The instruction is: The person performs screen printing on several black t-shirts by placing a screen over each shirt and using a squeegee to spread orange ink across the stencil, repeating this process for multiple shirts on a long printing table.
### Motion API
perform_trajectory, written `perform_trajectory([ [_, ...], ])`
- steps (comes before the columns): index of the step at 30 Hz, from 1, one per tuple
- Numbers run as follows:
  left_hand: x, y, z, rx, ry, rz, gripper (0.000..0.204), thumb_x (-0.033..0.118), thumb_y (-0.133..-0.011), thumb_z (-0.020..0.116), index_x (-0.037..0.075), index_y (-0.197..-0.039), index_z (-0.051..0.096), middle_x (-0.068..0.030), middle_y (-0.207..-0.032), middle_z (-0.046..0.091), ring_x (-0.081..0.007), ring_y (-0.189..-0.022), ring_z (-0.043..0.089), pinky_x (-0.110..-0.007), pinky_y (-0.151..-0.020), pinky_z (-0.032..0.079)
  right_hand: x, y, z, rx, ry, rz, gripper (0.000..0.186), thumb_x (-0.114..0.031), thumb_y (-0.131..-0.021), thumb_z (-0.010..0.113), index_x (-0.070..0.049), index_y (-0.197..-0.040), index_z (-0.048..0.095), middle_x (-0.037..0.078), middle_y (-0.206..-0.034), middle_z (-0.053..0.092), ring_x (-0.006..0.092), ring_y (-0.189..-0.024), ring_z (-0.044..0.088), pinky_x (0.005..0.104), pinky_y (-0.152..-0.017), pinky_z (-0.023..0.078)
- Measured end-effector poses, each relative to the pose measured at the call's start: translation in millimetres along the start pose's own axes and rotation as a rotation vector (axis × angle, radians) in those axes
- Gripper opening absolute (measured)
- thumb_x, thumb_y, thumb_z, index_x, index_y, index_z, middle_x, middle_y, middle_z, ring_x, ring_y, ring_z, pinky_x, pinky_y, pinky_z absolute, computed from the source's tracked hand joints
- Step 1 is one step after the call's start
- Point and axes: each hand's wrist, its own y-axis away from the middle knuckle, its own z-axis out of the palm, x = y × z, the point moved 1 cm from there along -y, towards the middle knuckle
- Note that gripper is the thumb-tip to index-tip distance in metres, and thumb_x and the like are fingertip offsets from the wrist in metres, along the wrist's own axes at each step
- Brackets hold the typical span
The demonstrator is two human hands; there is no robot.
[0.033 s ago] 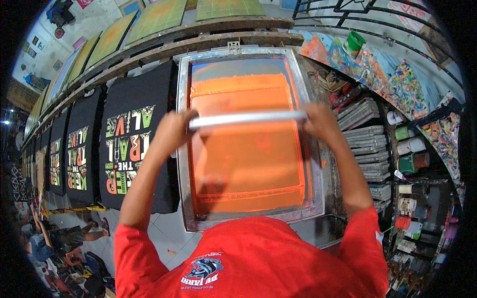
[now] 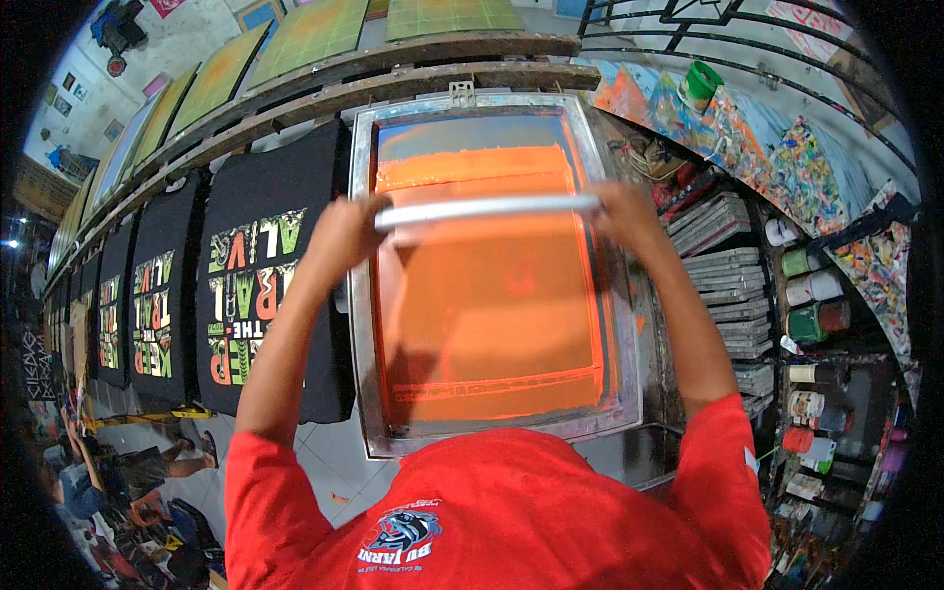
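Both my hands grip a long squeegee (image 2: 487, 209) with a pale metallic bar, one hand at each end. My left hand (image 2: 346, 234) is closed round its left end, and my right hand (image 2: 621, 213) round the right end, slightly blurred. Beneath lies a screen printing frame (image 2: 366, 393) with a metal border. Orange ink (image 2: 492, 324) covers most of its mesh, with a thicker band of wet ink beyond the squeegee. The squeegee lies across the far half of the mesh; its lower edge is hard to make out.
Black printed shirts (image 2: 280, 177) lie in a row on boards at my left. Wooden rails (image 2: 393, 84) run behind the frame. Stacked frames (image 2: 723, 295) and paint tubs (image 2: 816, 285) stand at my right. Another person (image 2: 88, 482) is at the far lower left.
My hands and the squeegee have moved a little farther from me along the screen, toward the thick ink band. The frame has stayed in place.
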Motion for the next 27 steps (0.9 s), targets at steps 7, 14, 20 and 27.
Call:
perform_trajectory([
  [7, -68.7, -107.8, 53.5, 0.102, -0.022, 0.016, 0.024, 0.012, -0.073, 0.07, 0.009, -0.096, 0.072, -0.0192, -0.085, 0.07, -0.0378, -0.082, 0.068, -0.046, -0.073, 0.054, 63.2, -114.8, 53.5, 0.083, 0.05, -0.007, 0.026, -0.024, -0.073, 0.075, -0.008, -0.092, 0.07, 0.02, -0.085, 0.069, 0.0381, -0.085, 0.068, 0.0476, -0.075, 0.054],
  [14, -41.9, -56.8, 55.9, -0.068, -0.051, -0.053, 0.027, 0.016, -0.073, 0.073, 0.009, -0.099, 0.073, -0.0187, -0.093, 0.07, -0.0354, -0.086, 0.068, -0.044, -0.077, 0.055, 55.6, -65.8, 62.5, -0.028, 0.123, -0.011, 0.018, -0.018, -0.074, 0.071, -0.011, -0.09, 0.071, 0.017, -0.087, 0.069, 0.037, -0.084, 0.067, 0.0475, -0.074, 0.053],
  [20, 45.4, 128.8, 66.2, -0.029, 0.023, -0.045, 0.041, 0.007, -0.067, 0.076, 0.007, -0.107, 0.069, -0.0152, -0.099, 0.068, -0.0347, -0.086, 0.068, -0.041, -0.075, 0.056, -32.5, 130.2, 59.4, 0.018, 0.088, 0.037, 0.029, -0.002, -0.071, 0.063, -0.009, -0.098, 0.071, 0.016, -0.096, 0.069, 0.0369, -0.091, 0.066, 0.0465, -0.081, 0.053],
  [27, 112.8, 270.5, 72.8, -0.053, 0.157, -0.073, 0.044, 0.01, -0.061, 0.079, 0.011, -0.103, 0.068, -0.0096, -0.099, 0.067, -0.031, -0.088, 0.068, -0.041, -0.072, 0.055, -101.9, 287.1, 49.9, -0.117, 0.021, 0.138, 0.047, 0.002, -0.06, 0.071, -0.012, -0.105, 0.068, 0.009, -0.106, 0.068, 0.0338, -0.099, 0.065, 0.0443, -0.082, 0.054],
])
